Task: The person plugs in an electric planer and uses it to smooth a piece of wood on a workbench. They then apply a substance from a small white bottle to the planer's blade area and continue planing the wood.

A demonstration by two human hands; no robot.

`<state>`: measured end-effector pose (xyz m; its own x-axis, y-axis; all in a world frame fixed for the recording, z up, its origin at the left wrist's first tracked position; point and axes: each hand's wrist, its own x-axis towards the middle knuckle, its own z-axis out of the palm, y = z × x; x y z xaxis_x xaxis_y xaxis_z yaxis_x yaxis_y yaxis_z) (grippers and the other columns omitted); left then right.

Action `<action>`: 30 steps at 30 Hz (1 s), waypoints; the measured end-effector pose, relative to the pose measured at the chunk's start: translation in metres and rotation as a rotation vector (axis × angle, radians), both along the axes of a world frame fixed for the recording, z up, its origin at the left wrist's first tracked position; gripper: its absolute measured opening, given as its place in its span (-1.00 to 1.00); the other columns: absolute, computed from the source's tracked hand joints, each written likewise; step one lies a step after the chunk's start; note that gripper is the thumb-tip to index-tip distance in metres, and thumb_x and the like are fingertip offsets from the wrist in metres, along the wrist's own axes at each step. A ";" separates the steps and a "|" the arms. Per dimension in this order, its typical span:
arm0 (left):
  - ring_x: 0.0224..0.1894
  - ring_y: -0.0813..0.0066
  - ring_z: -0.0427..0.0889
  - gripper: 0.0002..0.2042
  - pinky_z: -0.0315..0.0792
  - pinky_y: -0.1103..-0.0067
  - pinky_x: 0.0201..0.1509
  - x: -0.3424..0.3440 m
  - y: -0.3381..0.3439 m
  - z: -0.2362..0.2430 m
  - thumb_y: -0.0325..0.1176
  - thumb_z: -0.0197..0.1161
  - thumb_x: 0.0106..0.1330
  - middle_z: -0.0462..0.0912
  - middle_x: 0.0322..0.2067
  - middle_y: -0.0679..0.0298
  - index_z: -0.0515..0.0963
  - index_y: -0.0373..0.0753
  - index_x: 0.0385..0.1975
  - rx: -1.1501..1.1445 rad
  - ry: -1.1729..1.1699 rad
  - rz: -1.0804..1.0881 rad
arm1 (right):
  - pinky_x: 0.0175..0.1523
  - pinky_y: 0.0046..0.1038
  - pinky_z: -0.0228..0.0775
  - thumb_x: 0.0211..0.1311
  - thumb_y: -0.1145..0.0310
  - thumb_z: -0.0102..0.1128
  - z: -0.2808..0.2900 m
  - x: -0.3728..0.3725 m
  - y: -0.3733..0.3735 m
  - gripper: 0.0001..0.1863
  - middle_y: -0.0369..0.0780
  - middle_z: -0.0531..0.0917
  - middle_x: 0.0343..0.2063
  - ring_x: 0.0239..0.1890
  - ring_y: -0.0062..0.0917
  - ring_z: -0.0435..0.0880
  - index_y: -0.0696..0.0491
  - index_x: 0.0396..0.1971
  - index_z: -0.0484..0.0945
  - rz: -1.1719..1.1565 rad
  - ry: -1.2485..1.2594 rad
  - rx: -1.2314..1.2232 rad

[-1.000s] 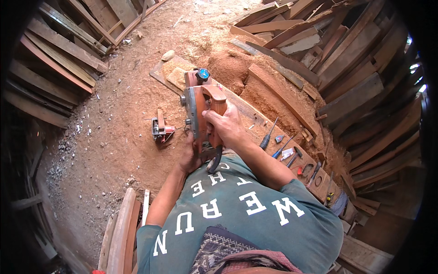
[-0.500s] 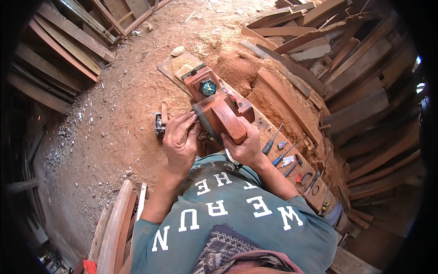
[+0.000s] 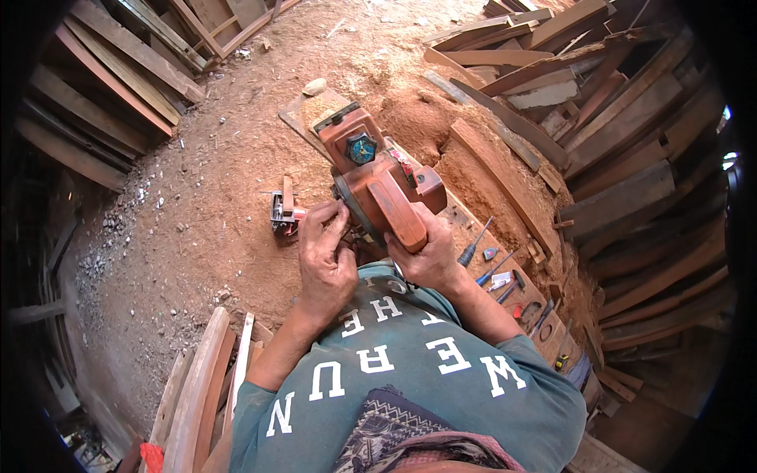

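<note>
An orange handheld power planer (image 3: 378,177) with a round blue dial is held over my body, its front angled toward the upper left. My right hand (image 3: 422,244) is closed round its rear, beside the handle. My left hand (image 3: 323,252) has its fingertips pinched at the planer's left side; what they hold there is too small to make out. A sawdust-covered board bench (image 3: 481,231) lies beyond, with screwdrivers (image 3: 466,254), a hammer (image 3: 516,280) and other small tools along it. Left of the planer, a smaller red-and-silver power tool (image 3: 280,217) sits low down.
Curved planks and offcuts are piled high on the right (image 3: 615,205) and stand stacked at the upper left (image 3: 110,87). More boards (image 3: 197,394) stand by my left side. Sawdust heaps (image 3: 418,118) and gritty dirt floor (image 3: 181,252) surround the bench.
The planer has turned from an upright side view to show its dialled top. My left hand has come up from under it to the left side, fingers bent at that side.
</note>
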<state>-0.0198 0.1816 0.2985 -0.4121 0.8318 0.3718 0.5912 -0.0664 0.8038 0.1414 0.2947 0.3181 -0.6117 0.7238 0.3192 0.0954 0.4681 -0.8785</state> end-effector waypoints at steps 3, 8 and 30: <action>0.26 -0.07 0.48 -0.36 0.33 0.22 0.42 0.003 -0.001 0.000 -0.73 0.04 -0.07 0.51 0.10 -0.10 0.58 -0.45 0.17 0.029 -0.063 0.003 | -0.19 -0.31 0.59 0.10 0.57 0.37 0.002 -0.002 -0.001 -0.65 -0.04 0.70 -0.30 -0.31 -0.18 0.77 0.26 -0.07 0.59 0.022 0.015 0.036; 0.24 -0.07 0.49 -0.36 0.35 0.22 0.39 0.006 0.001 0.004 -0.73 0.04 -0.10 0.50 0.09 -0.10 0.58 -0.48 0.15 0.063 0.007 0.002 | -0.17 -0.35 0.59 0.08 0.56 0.40 0.000 0.004 0.004 -0.61 -0.03 0.71 -0.26 -0.29 -0.20 0.77 0.26 -0.05 0.60 0.040 0.019 0.044; 0.21 -0.09 0.47 -0.36 0.40 0.22 0.32 0.009 0.005 0.025 -0.76 0.12 -0.10 0.47 0.06 -0.05 0.61 -0.38 0.14 0.140 0.012 -0.107 | -0.14 -0.39 0.60 -0.02 0.57 0.40 0.022 0.029 0.019 -0.56 -0.03 0.76 -0.25 -0.28 -0.26 0.81 0.27 -0.04 0.65 0.044 -0.011 0.058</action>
